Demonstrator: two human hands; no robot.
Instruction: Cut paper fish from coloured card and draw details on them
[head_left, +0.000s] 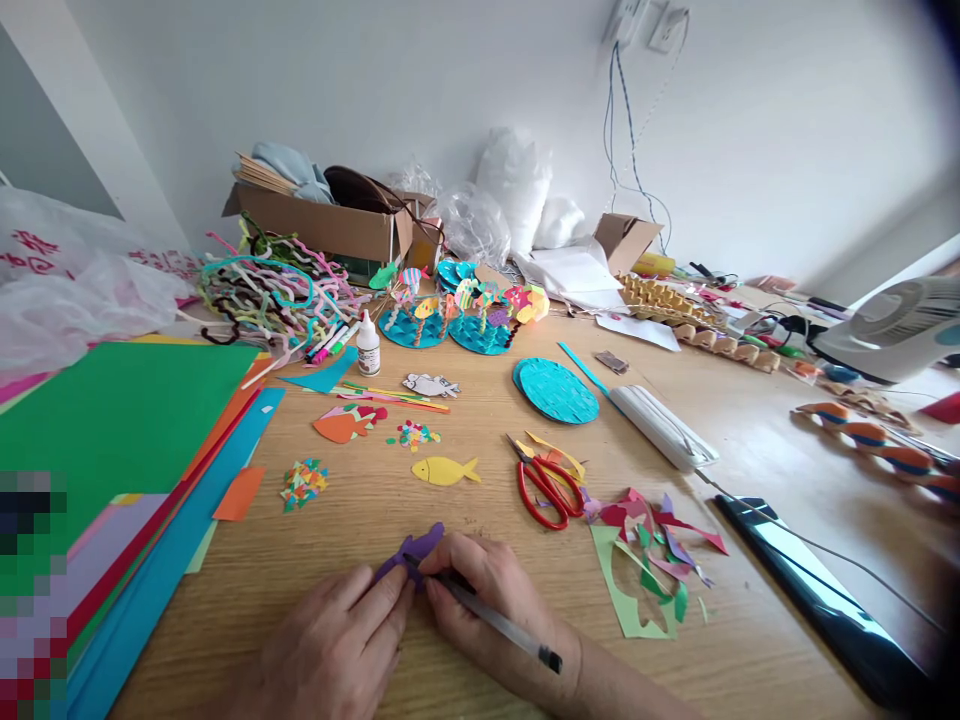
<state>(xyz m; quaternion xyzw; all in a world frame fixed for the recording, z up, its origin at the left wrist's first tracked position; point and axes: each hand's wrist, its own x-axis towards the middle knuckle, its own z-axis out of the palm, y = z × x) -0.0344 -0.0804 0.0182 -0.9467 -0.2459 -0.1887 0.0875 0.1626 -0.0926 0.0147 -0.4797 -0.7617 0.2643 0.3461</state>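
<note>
A purple paper cutout (429, 541), its outline partly covered by my fingers, lies on the wooden table. My left hand (337, 625) holds it down with the fingertips, the fingers together. Closed around a clear pen with a black end (517, 632), my right hand (491, 590) brings the tip onto the purple paper. Beyond the hands lies a yellow paper fish (444, 471) with an eye and a gill line drawn on it. Red-handled scissors (551, 490) rest open on the table to its right. Orange and red fish shapes (345, 423) are farther left.
Coloured paper sheets (142, 410) are stacked at left. Small paper bits (305, 484), a glue bottle (368, 345) and blue discs (559, 390) lie farther back. Paper scraps (652, 550), a white power strip (664, 428) and a dark phone-like slab (817, 595) are at right.
</note>
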